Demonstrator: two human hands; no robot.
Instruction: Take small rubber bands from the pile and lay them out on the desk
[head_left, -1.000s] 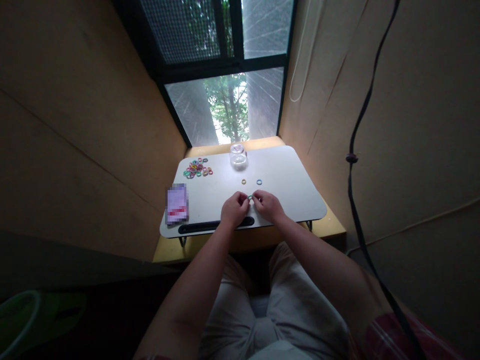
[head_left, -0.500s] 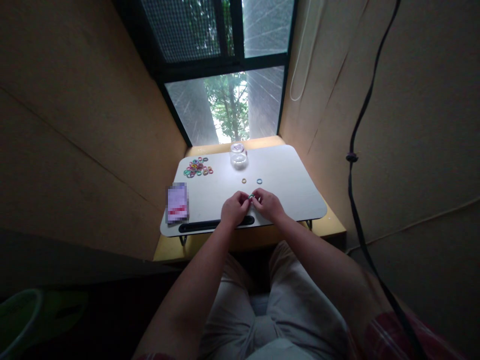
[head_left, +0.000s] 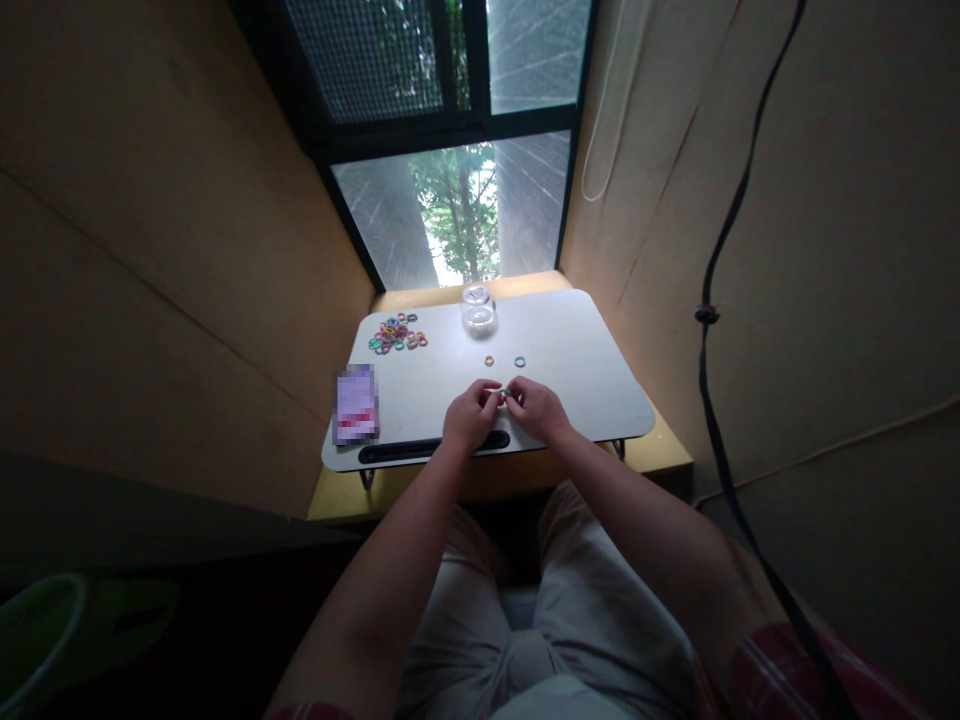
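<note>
My left hand [head_left: 469,414] and my right hand [head_left: 535,408] meet over the front part of the white lap table [head_left: 427,390]. Between their pinched fingertips is a small greenish hair tie [head_left: 504,392], mostly covered by the fingers. Just beyond the hands lie an orange-yellow hair tie [head_left: 490,361] and a blue hair tie [head_left: 520,362], apart from each other. At the back left is a loose pile of hair ties [head_left: 391,334] in many colours.
A clear plastic jar [head_left: 479,318] stands at the back middle. On the left edge rests a purple, blurred-out rectangular item [head_left: 356,405]. A black slot [head_left: 397,452] runs along the front edge. The window [head_left: 457,210] is behind, and a dark cord [head_left: 709,400] hangs at right.
The fingertips have shifted slightly around the greenish hair tie, and the left index finger looks straighter. The other things on the table stay put.
</note>
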